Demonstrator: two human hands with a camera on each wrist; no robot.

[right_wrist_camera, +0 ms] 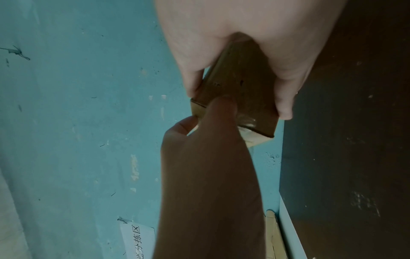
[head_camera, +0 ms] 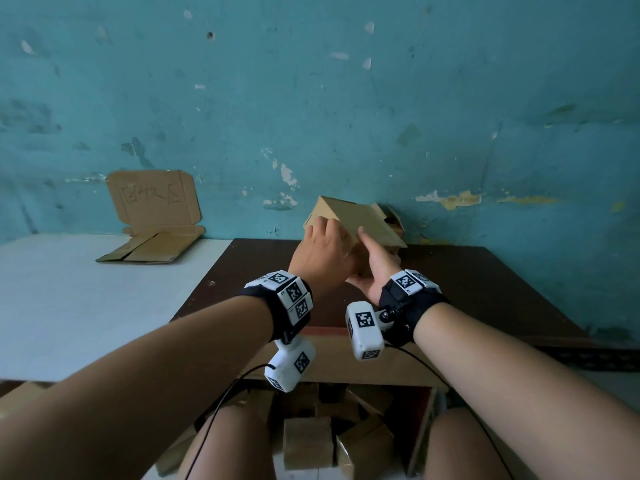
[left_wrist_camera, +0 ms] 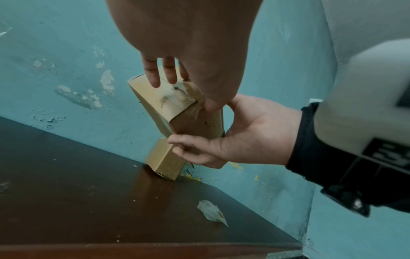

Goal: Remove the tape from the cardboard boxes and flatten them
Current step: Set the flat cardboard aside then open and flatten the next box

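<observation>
Head view: brown corrugated cardboard box [head_camera: 353, 223], matte and sharp-edged, held tilted in the air above the dark brown wooden table [head_camera: 485, 289], near the peeling teal wall [head_camera: 346, 98]. Left hand [head_camera: 320, 251] lies over the box's near end with its fingers bent onto the top edge. Right hand [head_camera: 375, 268] cups the box from below, thumb pressed on the upper face. Flattened cardboard sheet with handwritten characters [head_camera: 152, 199] leans on the wall above the white tabletop [head_camera: 69, 299], well apart from the hands. More cardboard boxes [head_camera: 308, 441] sit heaped below the table edge.

Left wrist view: only here does the box's end face [left_wrist_camera: 164, 98] show glossy clear tape residue and torn paper fibres. Left fingers [left_wrist_camera: 153, 75] rest extended on that face; the thumb presses the box's edge. Right hand [left_wrist_camera: 244, 133] wraps the box's long side. Second small cardboard box [left_wrist_camera: 164, 161] stands on the table against the wall. Crumpled scrap of pale tape [left_wrist_camera: 210, 212] lies on the glossy tabletop.

Right wrist view: right fingers [right_wrist_camera: 286, 98] and thumb clamp the box [right_wrist_camera: 239, 84] on opposite sides. Left hand [right_wrist_camera: 199, 143] presses on the near end. White paper label with printed characters [right_wrist_camera: 135, 240], unseen in the other views, hangs on the wall.
</observation>
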